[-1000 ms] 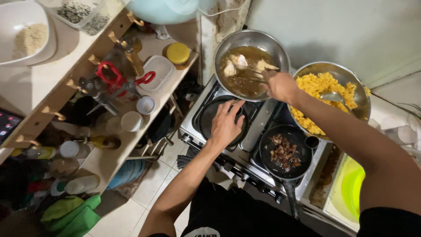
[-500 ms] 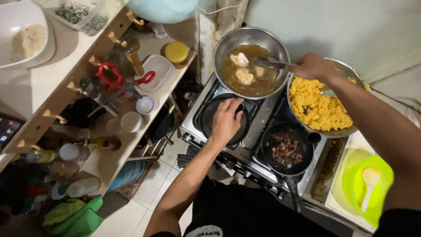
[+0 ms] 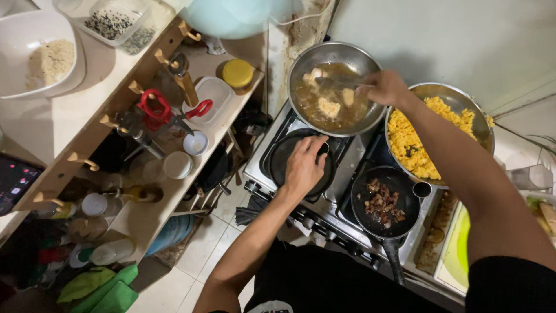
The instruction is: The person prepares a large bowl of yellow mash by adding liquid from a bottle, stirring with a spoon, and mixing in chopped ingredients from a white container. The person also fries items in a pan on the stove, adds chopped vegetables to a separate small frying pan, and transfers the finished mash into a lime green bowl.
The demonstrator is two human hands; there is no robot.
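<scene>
A steel wok (image 3: 301, 61) of brown oil with pale frying pieces (image 3: 330, 107) sits on the stove's back left burner. My right hand (image 3: 387, 88) holds a metal utensil (image 3: 339, 84) whose end reaches into the oil. My left hand (image 3: 304, 165) rests on the handle end at the wok's near rim, over a black flat pan (image 3: 281, 159) on the front left burner. Right of the wok stands a steel bowl (image 3: 457, 95) heaped with yellow rice (image 3: 405, 142).
A small black pan (image 3: 399, 223) with browned meat bits sits at the front right of the stove (image 3: 347, 168). Wooden shelves (image 3: 145, 214) at left carry jars, bottles, scissors and a yellow-lidded jar (image 3: 237, 72). A white bowl (image 3: 23, 35) of grains sits top left.
My right hand has moved left from over the rice bowl to the wok, utensil now in the oil. My left hand stays by the wok's near rim.
</scene>
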